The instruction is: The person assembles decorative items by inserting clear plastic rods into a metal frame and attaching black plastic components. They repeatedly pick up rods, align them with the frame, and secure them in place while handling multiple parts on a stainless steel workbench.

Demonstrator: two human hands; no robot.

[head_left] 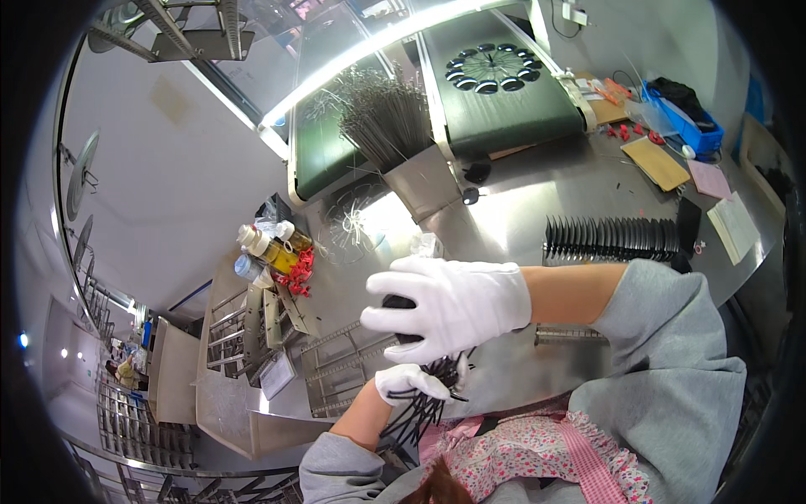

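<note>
My left hand (411,383), in a white glove, is closed around a bundle of thin black stems (430,408) close to my apron. The stems fan out below and beside the fingers. Just above it, my white-gloved right hand (457,304) reaches across from the right with its fingers spread around a smooth black rounded piece (400,302). Parts of this piece show between the fingers; the rest is hidden beneath the glove. Whether it joins the stems in my left hand cannot be seen.
A metal bin of thin wires (382,118) stands at the back. Right of it, a ring of black oval pieces (491,69) lies on the green belt (478,126). A row of black pieces (611,238) stands at right. Bottles (277,250), red clips (295,273) and metal racks (239,332) are left.
</note>
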